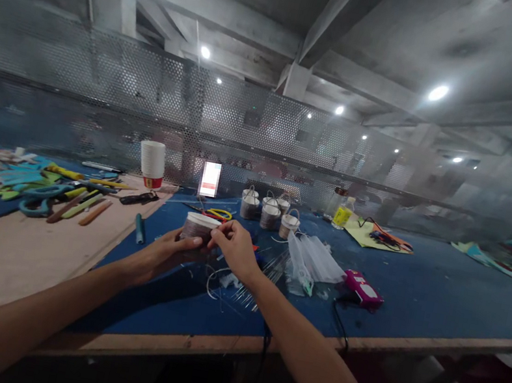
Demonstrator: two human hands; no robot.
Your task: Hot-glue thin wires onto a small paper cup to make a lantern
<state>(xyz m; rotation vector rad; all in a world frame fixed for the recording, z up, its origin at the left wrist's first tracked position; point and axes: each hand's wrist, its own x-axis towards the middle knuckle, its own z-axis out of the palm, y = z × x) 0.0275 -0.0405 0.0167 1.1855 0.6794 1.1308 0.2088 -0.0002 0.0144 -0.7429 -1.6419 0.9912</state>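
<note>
A small paper cup (199, 226), with a white rim and a grey-brown wrapped side, is held up over the blue work mat (131, 308). My left hand (170, 252) grips it from the left, thumb along its side. At the cup's right edge, the thumb and fingers of my right hand (232, 247) are pinched together against the rim; whatever lies between them is too small to make out. Yellow-handled scissors (219, 214) lie just behind the cup. Farther back stand several similar wrapped cups (271, 212) with thin loop handles.
A clear plastic bag (315, 263) and thin wires or sticks (262, 285) lie right of my hands, near a magenta device (362, 289). Leftward are a stack of white cups (152, 163), blue-handled scissors (44, 197) and coloured scraps. A perforated metal screen (257, 126) borders the back.
</note>
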